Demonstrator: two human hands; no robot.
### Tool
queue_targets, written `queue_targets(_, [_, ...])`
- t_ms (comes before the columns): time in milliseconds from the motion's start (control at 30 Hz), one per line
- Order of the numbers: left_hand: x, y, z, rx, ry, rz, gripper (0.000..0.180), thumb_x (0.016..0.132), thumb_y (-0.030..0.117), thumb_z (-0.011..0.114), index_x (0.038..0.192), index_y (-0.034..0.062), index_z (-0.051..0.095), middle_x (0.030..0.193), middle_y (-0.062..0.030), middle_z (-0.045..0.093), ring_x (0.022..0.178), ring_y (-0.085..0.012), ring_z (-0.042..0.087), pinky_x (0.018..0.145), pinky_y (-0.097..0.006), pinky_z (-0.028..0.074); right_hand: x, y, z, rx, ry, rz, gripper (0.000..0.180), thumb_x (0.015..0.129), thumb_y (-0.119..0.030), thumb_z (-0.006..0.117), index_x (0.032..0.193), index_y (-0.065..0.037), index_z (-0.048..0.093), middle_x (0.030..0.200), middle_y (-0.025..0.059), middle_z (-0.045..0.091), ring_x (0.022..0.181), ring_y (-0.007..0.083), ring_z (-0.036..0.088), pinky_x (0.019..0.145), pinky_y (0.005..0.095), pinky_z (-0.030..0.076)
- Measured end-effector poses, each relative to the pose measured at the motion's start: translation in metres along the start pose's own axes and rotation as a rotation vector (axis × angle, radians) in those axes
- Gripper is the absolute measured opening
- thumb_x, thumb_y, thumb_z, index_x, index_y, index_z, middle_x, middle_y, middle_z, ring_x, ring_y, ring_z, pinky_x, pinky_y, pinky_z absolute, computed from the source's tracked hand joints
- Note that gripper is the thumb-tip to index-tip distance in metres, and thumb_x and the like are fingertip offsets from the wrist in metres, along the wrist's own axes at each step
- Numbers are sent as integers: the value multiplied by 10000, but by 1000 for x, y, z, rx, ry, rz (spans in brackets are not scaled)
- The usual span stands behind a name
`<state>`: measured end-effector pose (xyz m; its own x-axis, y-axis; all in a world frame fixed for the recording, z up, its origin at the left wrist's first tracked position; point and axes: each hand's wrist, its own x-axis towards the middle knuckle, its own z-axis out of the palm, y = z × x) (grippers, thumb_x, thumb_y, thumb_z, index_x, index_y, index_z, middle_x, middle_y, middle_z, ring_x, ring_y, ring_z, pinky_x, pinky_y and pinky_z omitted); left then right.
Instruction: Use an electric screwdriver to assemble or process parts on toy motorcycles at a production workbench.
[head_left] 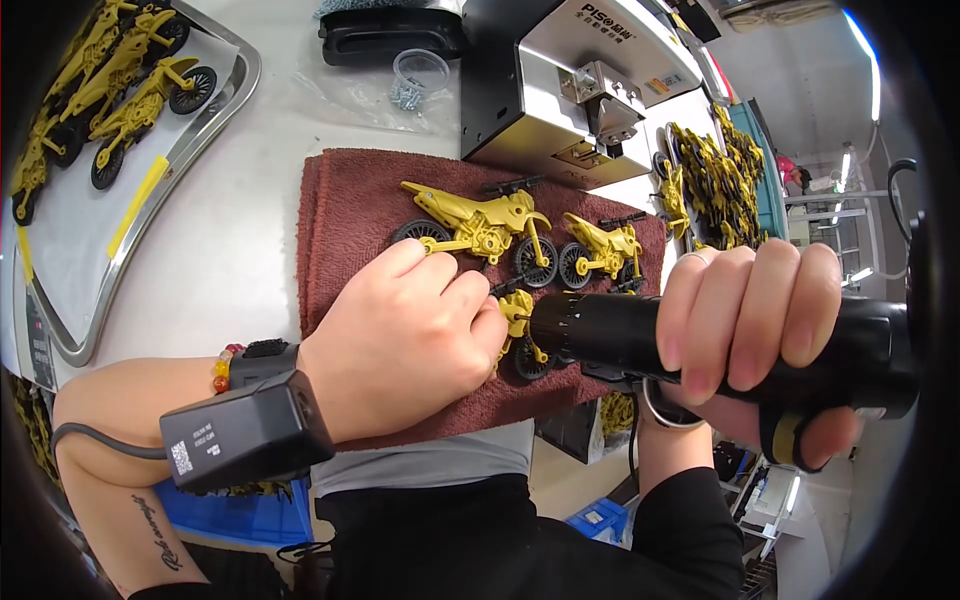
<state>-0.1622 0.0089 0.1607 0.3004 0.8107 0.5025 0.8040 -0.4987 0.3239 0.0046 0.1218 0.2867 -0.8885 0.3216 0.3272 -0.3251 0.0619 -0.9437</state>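
My left hand (410,325) is curled closed around a yellow toy motorcycle (516,308) with black wheels, pressing it on a brown towel (335,225). Its rear part is hidden under my fingers. In my right hand (750,315) is a black electric screwdriver (600,325), held level with its nose against the toy's side; the bit cannot be seen. Just beyond my left knuckles, a larger-looking yellow toy motorcycle (485,228) lies on its side on the towel. Another toy motorcycle (603,248) lies to its right, behind the screwdriver.
A metal screw-feeding machine (535,90) stands behind the towel. Left of it is a clear cup (420,64) with small screws. A metal-rimmed tray (245,60) at far left holds several toy motorcycles. More are heaped (715,180) at the right. A blue bin (240,512) sits below the table.
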Motion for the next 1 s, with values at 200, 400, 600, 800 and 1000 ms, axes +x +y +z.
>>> queue_targets(200, [0, -1, -2, -37, -60, -14, 401, 600, 282, 791, 896, 49, 654, 775, -14, 531, 723, -188, 519, 647, -327, 383, -1, 15, -1, -48, -107, -129, 435, 781, -352, 771, 956, -66, 493, 837, 82, 575, 668, 220, 629, 628, 345, 504])
queue_targets(400, [1, -1, -3, -31, -71, -13, 412, 601, 282, 791, 908, 47, 649, 788, -18, 528, 728, -193, 515, 649, -328, 384, 0, -14, -11, 20, 28, -256, 382, 717, -293, 750, 885, -87, 475, 772, 25, 515, 608, 159, 547, 625, 308, 447])
queue_targets(600, [3, 0, -3, -58, -23, 5, 308, 621, 266, 737, 798, 59, 593, 747, -31, 514, 710, -197, 514, 650, -324, 392, 34, -52, -67, -71, 322, -353, 428, 714, -387, 616, 915, -34, 485, 816, 56, 440, 696, 153, 450, 740, 333, 357])
queue_targets(800, [0, -2, -4, -58, 8, 11, 272, 631, 282, 717, 703, 72, 560, 710, -34, 518, 707, -193, 523, 663, -317, 394, 51, -33, -79, -122, 332, -211, 417, 800, -377, 558, 976, -2, 507, 837, 75, 472, 695, 182, 465, 741, 353, 360])
queue_targets(1000, [0, -1, -8, -94, -93, -7, 462, 610, 299, 787, 960, 43, 626, 816, -27, 526, 752, -195, 514, 696, -328, 392, 52, -10, -68, -102, 313, -229, 388, 830, -371, 536, 963, -7, 528, 825, 84, 486, 682, 194, 476, 734, 364, 367])
